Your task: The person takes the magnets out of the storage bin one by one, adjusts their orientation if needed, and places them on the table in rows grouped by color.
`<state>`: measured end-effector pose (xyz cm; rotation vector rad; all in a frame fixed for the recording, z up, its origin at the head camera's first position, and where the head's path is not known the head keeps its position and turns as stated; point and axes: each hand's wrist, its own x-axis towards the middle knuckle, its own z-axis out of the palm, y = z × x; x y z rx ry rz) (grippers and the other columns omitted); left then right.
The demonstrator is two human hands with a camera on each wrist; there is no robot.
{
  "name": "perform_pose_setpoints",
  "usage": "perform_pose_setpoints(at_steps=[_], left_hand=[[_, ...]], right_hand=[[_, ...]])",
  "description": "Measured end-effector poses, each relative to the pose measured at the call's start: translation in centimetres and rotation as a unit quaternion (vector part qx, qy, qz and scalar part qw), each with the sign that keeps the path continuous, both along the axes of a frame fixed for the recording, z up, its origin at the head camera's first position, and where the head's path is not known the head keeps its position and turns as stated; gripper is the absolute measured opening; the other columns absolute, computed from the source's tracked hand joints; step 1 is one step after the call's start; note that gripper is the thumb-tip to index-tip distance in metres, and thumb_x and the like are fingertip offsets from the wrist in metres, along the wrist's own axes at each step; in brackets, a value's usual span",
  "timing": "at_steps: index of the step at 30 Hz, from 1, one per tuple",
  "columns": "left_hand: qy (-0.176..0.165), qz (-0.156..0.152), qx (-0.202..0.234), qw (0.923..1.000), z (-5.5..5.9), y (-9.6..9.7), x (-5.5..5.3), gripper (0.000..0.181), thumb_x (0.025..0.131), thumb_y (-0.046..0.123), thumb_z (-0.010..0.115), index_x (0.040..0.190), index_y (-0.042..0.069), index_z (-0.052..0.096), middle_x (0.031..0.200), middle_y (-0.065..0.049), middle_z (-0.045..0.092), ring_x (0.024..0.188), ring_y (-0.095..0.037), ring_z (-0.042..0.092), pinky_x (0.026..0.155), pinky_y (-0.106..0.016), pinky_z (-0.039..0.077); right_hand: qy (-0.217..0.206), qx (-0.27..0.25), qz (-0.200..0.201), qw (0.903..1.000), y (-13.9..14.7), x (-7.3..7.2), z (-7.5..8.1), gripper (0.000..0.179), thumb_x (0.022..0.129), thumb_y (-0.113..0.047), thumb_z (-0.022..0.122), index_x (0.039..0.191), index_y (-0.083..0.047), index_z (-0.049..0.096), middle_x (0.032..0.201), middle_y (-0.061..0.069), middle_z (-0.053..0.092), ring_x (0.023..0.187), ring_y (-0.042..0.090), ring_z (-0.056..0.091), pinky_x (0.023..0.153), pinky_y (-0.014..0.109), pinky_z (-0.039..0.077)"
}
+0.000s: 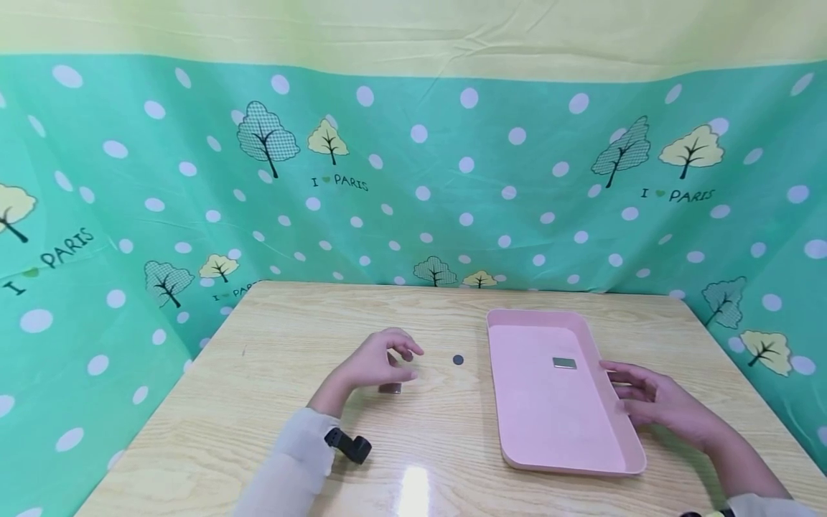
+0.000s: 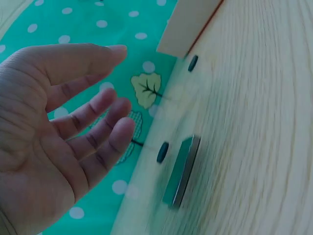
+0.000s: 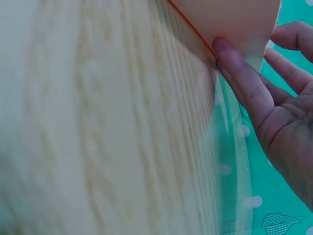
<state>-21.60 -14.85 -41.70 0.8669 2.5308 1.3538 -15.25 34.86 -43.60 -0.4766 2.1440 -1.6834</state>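
Note:
My left hand (image 1: pixel 377 361) hovers over the table's left-middle part, thumb and fingers apart with nothing between them. Beneath it lies a small shiny rectangular metal block (image 1: pixel 390 388), which the hand partly covers in the head view; its full length shows as a mirror-like block (image 2: pixel 182 171) in the left wrist view. A small dark disc (image 2: pixel 163 152) lies beside that block, and another dark disc (image 1: pixel 458 360) is farther right. My right hand (image 1: pixel 668 408) touches the right wall of a pink tray (image 1: pixel 526 463), thumb against its outside and fingertips at the rim. Inside the tray sits another metal block (image 1: pixel 565 363).
The wooden table (image 1: pixel 258 402) ends at the back against a green dotted curtain (image 1: pixel 388 179), which also hangs along the left and right sides. The tray's raised walls stand between the loose discs and my right hand.

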Motion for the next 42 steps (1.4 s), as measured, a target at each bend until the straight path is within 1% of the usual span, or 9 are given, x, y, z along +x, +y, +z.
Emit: perform_pose_setpoints(at_steps=[4, 7, 15, 22, 25, 29, 32, 37, 42], left_hand=[[-0.004, -0.011, 0.030, 0.9995, 0.2, 0.9, 0.0, 0.035, 0.078, 0.002, 0.078, 0.111, -0.001, 0.068, 0.110, -0.015, 0.062, 0.094, -0.029, 0.061, 0.073, -0.031, 0.056], [-0.010, -0.013, 0.044, 0.9989, 0.2, 1.5, -0.1, 0.038, 0.078, 0.002, 0.079, 0.114, -0.001, 0.067, 0.112, -0.019, 0.061, 0.096, -0.029, 0.062, 0.074, -0.032, 0.055], [-0.028, -0.017, 0.086, 0.9958, 0.3, 3.6, 0.1, 0.042, 0.076, 0.002, 0.081, 0.116, 0.001, 0.066, 0.115, -0.020, 0.060, 0.100, -0.030, 0.062, 0.080, -0.043, 0.056], [-0.019, -0.043, 0.090, 0.9948, 1.8, 6.1, 1.0, 0.039, 0.077, -0.005, 0.076, 0.114, -0.005, 0.064, 0.112, -0.017, 0.063, 0.100, -0.038, 0.062, 0.081, -0.050, 0.055], [-0.014, -0.051, 0.096, 0.9939, 1.8, 7.1, 1.0, 0.038, 0.078, -0.005, 0.076, 0.114, -0.005, 0.064, 0.110, -0.015, 0.063, 0.099, -0.038, 0.061, 0.080, -0.048, 0.056], [-0.002, -0.055, 0.103, 0.9932, 1.1, 8.3, 0.4, 0.038, 0.077, -0.003, 0.078, 0.113, -0.002, 0.066, 0.110, -0.014, 0.061, 0.098, -0.034, 0.061, 0.080, -0.044, 0.057], [0.001, -0.065, 0.110, 0.9918, 0.7, 9.1, 0.0, 0.038, 0.077, 0.001, 0.079, 0.113, -0.002, 0.066, 0.111, -0.018, 0.060, 0.097, -0.030, 0.062, 0.079, -0.042, 0.057], [0.003, -0.073, 0.111, 0.9912, 0.8, 10.3, -0.2, 0.037, 0.078, 0.008, 0.080, 0.112, -0.001, 0.067, 0.111, -0.021, 0.059, 0.096, -0.026, 0.062, 0.077, -0.038, 0.057], [0.005, -0.064, 0.106, 0.9923, 1.1, 11.5, -0.2, 0.034, 0.078, 0.007, 0.080, 0.110, 0.003, 0.069, 0.109, -0.014, 0.062, 0.093, -0.020, 0.063, 0.077, -0.036, 0.057]], right_hand=[[0.003, 0.000, 0.001, 1.0000, 0.0, 0.0, 0.0, 0.056, 0.098, -0.002, 0.052, 0.148, 0.005, 0.026, 0.129, -0.014, 0.058, 0.114, 0.004, 0.059, 0.080, 0.045, 0.057], [0.005, -0.001, 0.002, 1.0000, 0.0, 0.0, 0.0, 0.056, 0.098, -0.001, 0.052, 0.148, 0.006, 0.026, 0.129, -0.014, 0.058, 0.114, 0.005, 0.059, 0.080, 0.045, 0.057], [0.005, 0.002, -0.001, 1.0000, 0.0, 0.0, 0.0, 0.057, 0.098, -0.002, 0.052, 0.147, 0.008, 0.025, 0.128, -0.013, 0.058, 0.113, 0.005, 0.059, 0.079, 0.046, 0.057], [0.007, 0.005, -0.006, 0.9999, 0.0, 0.0, -0.1, 0.058, 0.097, -0.002, 0.053, 0.147, 0.008, 0.026, 0.128, -0.013, 0.058, 0.112, 0.005, 0.059, 0.079, 0.046, 0.057], [0.009, 0.007, -0.007, 0.9999, 0.0, 0.0, -0.1, 0.057, 0.097, -0.002, 0.053, 0.147, 0.007, 0.026, 0.128, -0.013, 0.058, 0.112, 0.005, 0.059, 0.078, 0.047, 0.057], [0.008, 0.013, -0.011, 0.9998, -0.1, 0.0, -0.1, 0.057, 0.097, -0.003, 0.054, 0.147, 0.007, 0.026, 0.127, -0.014, 0.058, 0.112, 0.004, 0.059, 0.078, 0.046, 0.057], [0.005, 0.015, -0.013, 0.9998, -0.1, 0.1, 0.0, 0.058, 0.097, -0.003, 0.054, 0.147, 0.007, 0.026, 0.127, -0.014, 0.058, 0.112, 0.004, 0.059, 0.079, 0.046, 0.057], [0.003, 0.016, -0.013, 0.9998, -0.2, 0.2, 0.1, 0.058, 0.097, -0.004, 0.055, 0.147, 0.007, 0.026, 0.127, -0.014, 0.058, 0.112, 0.003, 0.059, 0.079, 0.045, 0.057], [0.004, 0.019, -0.015, 0.9997, -0.2, 0.1, 0.0, 0.058, 0.097, -0.004, 0.055, 0.147, 0.008, 0.026, 0.127, -0.014, 0.058, 0.111, 0.003, 0.059, 0.079, 0.045, 0.057]])
